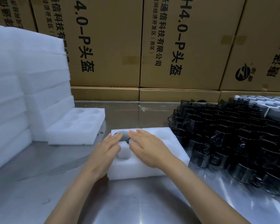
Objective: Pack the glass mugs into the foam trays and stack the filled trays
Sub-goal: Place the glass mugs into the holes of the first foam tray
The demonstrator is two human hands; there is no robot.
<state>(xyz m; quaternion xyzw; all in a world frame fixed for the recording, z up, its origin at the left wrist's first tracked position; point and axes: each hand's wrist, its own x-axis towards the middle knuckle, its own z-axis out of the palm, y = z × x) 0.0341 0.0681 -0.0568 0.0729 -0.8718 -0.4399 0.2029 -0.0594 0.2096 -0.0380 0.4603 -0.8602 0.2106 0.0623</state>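
You are only at the start: your left hand (107, 147) and right hand (145, 146), fingers flat and released, press the first glass mug (123, 136) into the foam tray (171, 152) at 12 o'clock, while the other mugs (233, 135) wait at 3 o'clock on the bench (136, 199).

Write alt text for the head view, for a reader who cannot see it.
Both hands, left and right, press flat on a mug seated in the far-left pocket of a foam tray on a steel table. Dark glass mugs crowd the right; an empty tray and foam stack sit left.
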